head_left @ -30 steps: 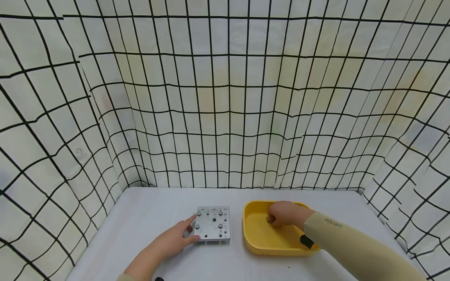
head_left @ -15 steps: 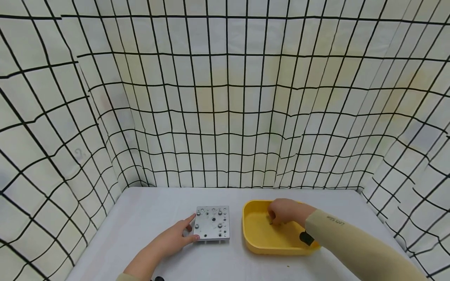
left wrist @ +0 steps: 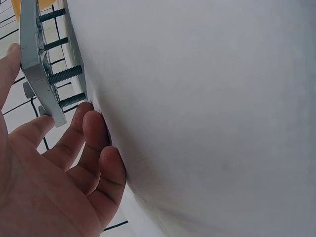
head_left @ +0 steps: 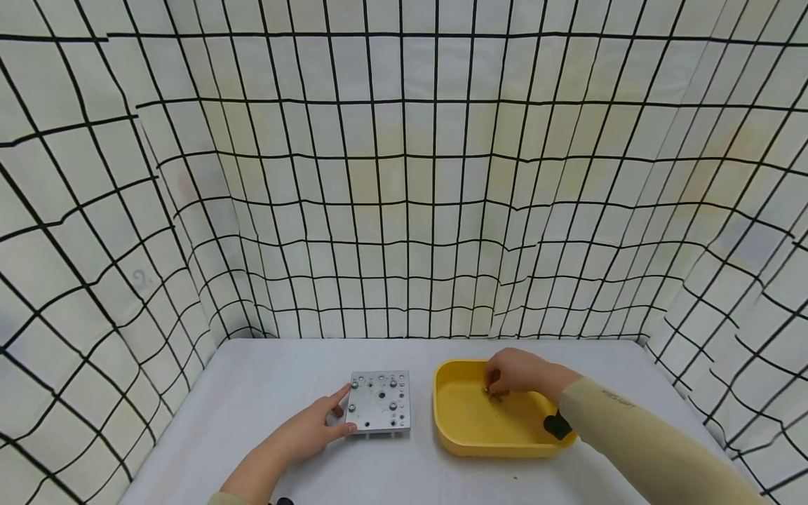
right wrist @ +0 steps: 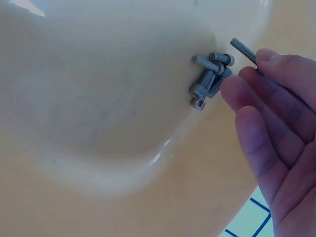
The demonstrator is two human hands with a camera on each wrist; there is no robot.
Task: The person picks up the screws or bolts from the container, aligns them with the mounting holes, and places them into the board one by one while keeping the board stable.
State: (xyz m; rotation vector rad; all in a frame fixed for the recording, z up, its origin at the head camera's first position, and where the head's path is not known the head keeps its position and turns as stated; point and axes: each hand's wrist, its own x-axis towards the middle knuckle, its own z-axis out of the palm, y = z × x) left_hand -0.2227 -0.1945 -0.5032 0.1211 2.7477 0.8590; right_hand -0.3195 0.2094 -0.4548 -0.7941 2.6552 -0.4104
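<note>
A silver metal plate (head_left: 379, 414) with holes and several bolts set through it stands on the table, left of the yellow tray (head_left: 499, 451). My left hand (head_left: 301, 433) grips its left side, thumb at the front edge and index finger farther back. Threaded bolt ends (left wrist: 66, 74) stick out under the plate. Over the tray's back part, my right hand (head_left: 514, 369) pinches a bolt (right wrist: 243, 50) between thumb and fingers, its threaded end pointing out and its head hidden. Below the fingertips lies a small pile of socket-head bolts (right wrist: 202, 85) on the tray floor.
The white-covered table (head_left: 278, 372) is enclosed by white walls with a black grid (head_left: 404, 210). A black round piece (head_left: 557, 425) sits at the right wrist, over the tray's right side. A small dark speck (head_left: 515, 478) lies in front of the tray.
My right hand has risen slightly and shifted toward the back of the tray, so the bolts below its fingers now show. My left hand stays at the plate.
</note>
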